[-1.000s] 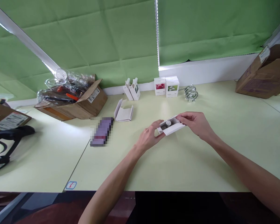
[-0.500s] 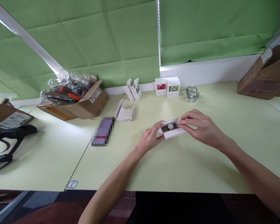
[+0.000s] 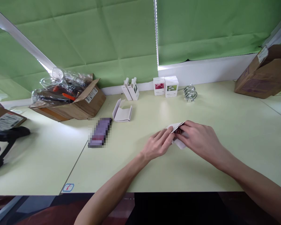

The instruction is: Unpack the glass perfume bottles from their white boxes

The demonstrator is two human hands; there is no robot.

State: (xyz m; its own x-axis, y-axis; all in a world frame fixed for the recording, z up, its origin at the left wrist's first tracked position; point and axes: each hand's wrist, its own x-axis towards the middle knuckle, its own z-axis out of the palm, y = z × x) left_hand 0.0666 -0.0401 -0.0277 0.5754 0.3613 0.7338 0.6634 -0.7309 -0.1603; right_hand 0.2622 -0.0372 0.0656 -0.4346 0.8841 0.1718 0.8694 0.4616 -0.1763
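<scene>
Between my hands, above the table, is a small white cardboard box (image 3: pixel 180 144), tilted, with its open end turned to the right. My left hand (image 3: pixel 157 143) is closed round its left side, fingers over the top. At the open end, the fingers of my right hand (image 3: pixel 199 137) pinch at the box and its contents. A dark item with a round reddish-brown part (image 3: pixel 178 131) shows in the opening; its kind I cannot make out. The right fingertips are partly hidden by the box.
Behind stand two white picture boxes (image 3: pixel 171 87), a coiled clear item (image 3: pixel 190 92) and two slim opened boxes (image 3: pixel 130 89). An unfolded white carton (image 3: pixel 123 113) and a blurred purple phone-like object (image 3: pixel 100 132) lie left. Cardboard boxes (image 3: pixel 90 100) stand at both sides.
My hands have turned and tilted the white box, and the left fingers have moved over its top. A reddish-brown round part now shows where a pale disc showed before.
</scene>
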